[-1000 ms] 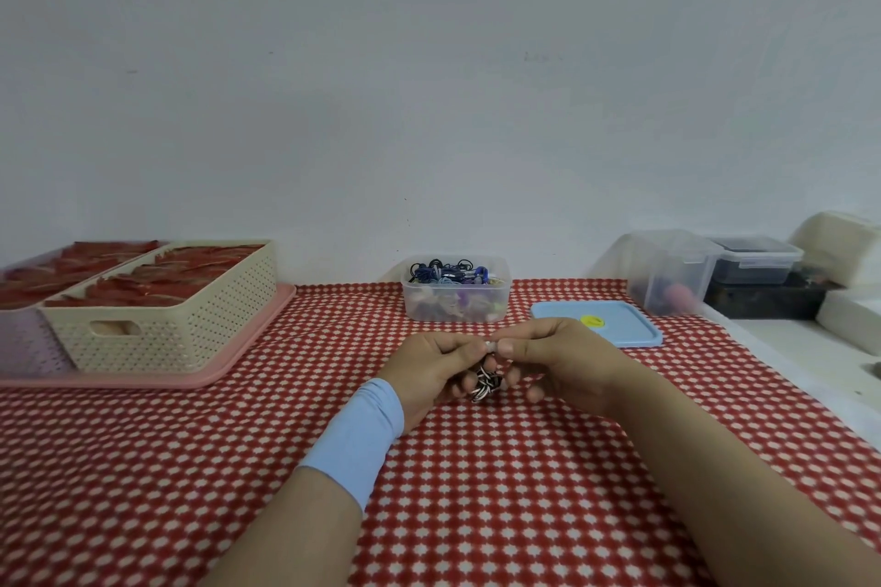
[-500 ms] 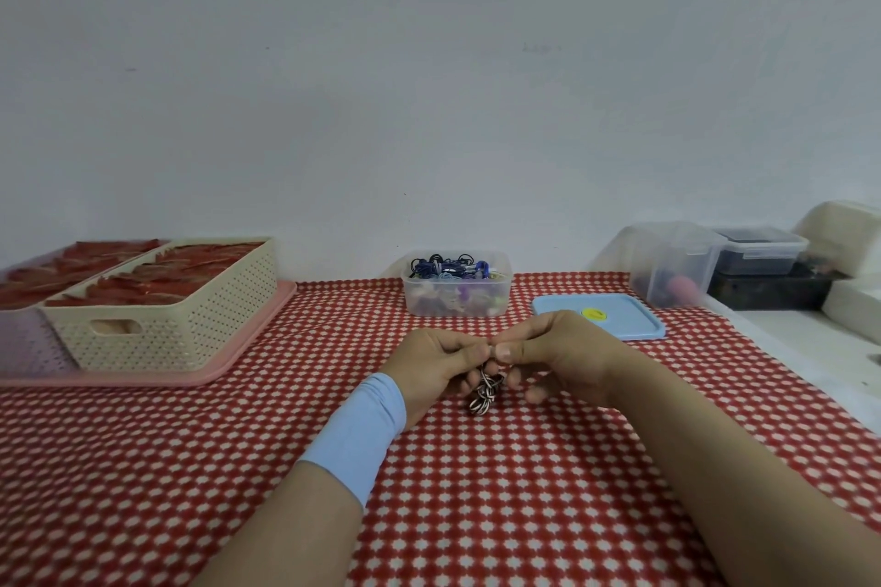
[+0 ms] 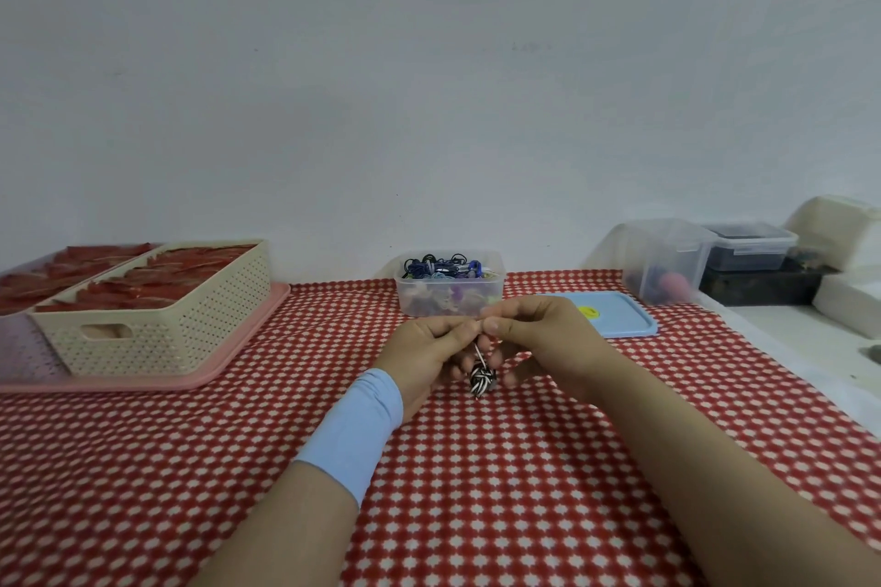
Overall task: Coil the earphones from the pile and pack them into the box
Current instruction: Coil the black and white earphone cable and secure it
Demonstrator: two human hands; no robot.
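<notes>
Coil slightly higher than before

The black-and-white earphone is wound into a small tight bundle and dangles on its cord, pinched at the top between left hand and right hand. Behind it the clear box stands open, holding coiled earphones (blue and black on top).

Bare, both: left hand and right hand. A light-blue cuff round the left wrist, smooth, plain, snug. Possibly a stretch wristband rather than a sleeve end, fabric too blurred to tell. Behind it the left forearm bare; right forearm bare along its visible length.
</notes>
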